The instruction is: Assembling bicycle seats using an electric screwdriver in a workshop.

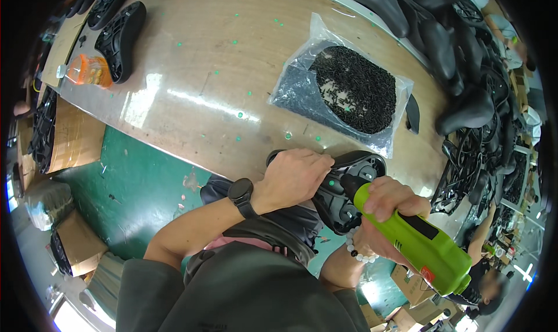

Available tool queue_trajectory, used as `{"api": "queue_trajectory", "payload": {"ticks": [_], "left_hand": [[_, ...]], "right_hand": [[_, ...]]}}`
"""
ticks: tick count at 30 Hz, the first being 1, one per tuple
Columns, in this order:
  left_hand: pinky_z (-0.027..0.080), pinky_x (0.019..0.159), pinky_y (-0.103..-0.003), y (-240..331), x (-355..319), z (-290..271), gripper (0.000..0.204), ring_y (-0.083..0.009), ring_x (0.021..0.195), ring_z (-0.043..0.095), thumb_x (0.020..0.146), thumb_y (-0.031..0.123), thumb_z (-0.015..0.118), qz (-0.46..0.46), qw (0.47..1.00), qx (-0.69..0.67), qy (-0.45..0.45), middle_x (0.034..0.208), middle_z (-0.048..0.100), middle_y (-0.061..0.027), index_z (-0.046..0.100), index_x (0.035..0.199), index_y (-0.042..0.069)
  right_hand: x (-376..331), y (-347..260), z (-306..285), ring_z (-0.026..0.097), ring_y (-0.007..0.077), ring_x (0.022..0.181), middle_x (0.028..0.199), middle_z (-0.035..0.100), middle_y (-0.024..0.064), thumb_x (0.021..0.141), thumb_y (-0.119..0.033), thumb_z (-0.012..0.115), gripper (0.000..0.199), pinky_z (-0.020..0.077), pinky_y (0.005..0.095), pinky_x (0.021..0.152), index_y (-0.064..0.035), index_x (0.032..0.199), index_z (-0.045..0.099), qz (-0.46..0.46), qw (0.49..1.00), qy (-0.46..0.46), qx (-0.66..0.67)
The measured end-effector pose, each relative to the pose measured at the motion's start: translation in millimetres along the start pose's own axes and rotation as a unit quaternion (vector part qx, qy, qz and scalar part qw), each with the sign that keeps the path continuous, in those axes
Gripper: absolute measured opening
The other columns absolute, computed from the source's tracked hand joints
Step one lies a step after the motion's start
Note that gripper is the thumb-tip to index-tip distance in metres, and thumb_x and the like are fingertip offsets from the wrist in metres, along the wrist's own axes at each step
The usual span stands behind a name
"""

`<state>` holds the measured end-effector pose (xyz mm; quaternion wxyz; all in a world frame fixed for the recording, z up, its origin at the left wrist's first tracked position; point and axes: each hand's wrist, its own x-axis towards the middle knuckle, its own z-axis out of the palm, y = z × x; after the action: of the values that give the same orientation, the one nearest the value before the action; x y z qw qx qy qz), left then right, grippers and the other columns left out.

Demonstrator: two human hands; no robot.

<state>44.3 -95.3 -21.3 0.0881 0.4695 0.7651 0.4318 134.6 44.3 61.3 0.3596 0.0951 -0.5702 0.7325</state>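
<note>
A black bicycle saddle [337,207] lies underside up at the near edge of the table, right in front of my body. My left hand [299,172] rests over its left end, the fingers closed on its rim. A bright green electric screwdriver [427,248] is gripped in my right hand [395,201]. Its black nose points left into the saddle's ribbed underside; the bit's tip and any screw there are hidden. Just beyond the saddle, a clear plastic bag [285,94] lies cut open, with many small black screws [366,94] inside.
Black saddles [433,41] are heaped along the table's right side, beside a slim black part [412,114]. At the far left are saddle shells [121,41] and an orange bottle [90,70]. A cardboard box [78,134] stands left of the table. Another person [485,285] is at the lower right.
</note>
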Motion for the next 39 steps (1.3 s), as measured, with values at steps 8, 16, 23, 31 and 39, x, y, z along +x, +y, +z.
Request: {"api": "queue_trajectory", "payload": {"ticks": [8, 16, 23, 31, 39], "left_hand": [[0.054, 0.068, -0.039, -1.4, -1.7, 0.8, 0.016, -0.0293, 0.078, 0.067, 0.084, 0.011, 0.066, -0.018, 1.000, 0.001, 0.005, 0.085, 0.069, -0.0103, 0.065, 0.098, 0.005], [0.053, 0.065, -0.040, -4.5, -1.2, 3.1, 0.016, -0.0301, 0.074, 0.065, 0.083, 0.010, 0.067, 0.010, 0.999, -0.017, 0.037, 0.082, 0.068, -0.0107, 0.065, 0.098, 0.005], [0.053, 0.065, -0.040, 1.7, -0.3, -0.5, 0.017, -0.0300, 0.073, 0.065, 0.082, 0.010, 0.067, 0.000, 1.000, -0.017, 0.022, 0.080, 0.067, -0.0104, 0.066, 0.098, 0.005], [0.054, 0.066, -0.039, -1.2, -2.5, -1.6, 0.016, -0.0295, 0.075, 0.066, 0.083, 0.012, 0.066, 0.019, 0.999, -0.004, 0.025, 0.086, 0.069, -0.0102, 0.065, 0.098, 0.005], [0.054, 0.071, -0.039, 5.2, 4.6, -13.2, 0.019, -0.0289, 0.082, 0.066, 0.085, 0.021, 0.067, 0.029, 0.999, 0.002, 0.017, 0.088, 0.068, -0.0107, 0.064, 0.095, 0.006]], "right_hand": [[16.2, 2.5, 22.1, 0.055, 0.0264, 0.051, 0.060, 0.058, 0.0128, 0.091, -0.026, 0.058, 0.029, 0.0473, 0.0388, 0.055, 0.0012, 0.081, 0.055, 0.043, 0.994, 0.090, -0.035], [23.5, 4.3, 12.2, 0.057, 0.0233, 0.058, 0.069, 0.060, 0.0158, 0.090, -0.026, 0.061, 0.032, 0.0499, 0.0359, 0.059, 0.0056, 0.090, 0.057, 0.066, 0.997, 0.000, -0.050], [26.7, 9.8, -1.2, 0.057, 0.0233, 0.060, 0.072, 0.060, 0.0147, 0.086, -0.057, 0.055, 0.064, 0.0468, 0.0351, 0.056, 0.0058, 0.099, 0.057, 0.066, 0.992, -0.104, -0.024], [39.9, -11.4, 9.7, 0.061, 0.0280, 0.059, 0.074, 0.064, 0.0148, 0.080, -0.032, 0.061, 0.034, 0.0479, 0.0414, 0.058, 0.0018, 0.084, 0.060, 0.092, 0.973, -0.164, -0.137], [17.2, -69.1, -8.1, 0.054, 0.0283, 0.061, 0.074, 0.059, 0.0154, 0.081, -0.069, 0.055, 0.077, 0.0423, 0.0412, 0.064, 0.0024, 0.111, 0.055, -0.023, 0.997, 0.041, -0.065]]}}
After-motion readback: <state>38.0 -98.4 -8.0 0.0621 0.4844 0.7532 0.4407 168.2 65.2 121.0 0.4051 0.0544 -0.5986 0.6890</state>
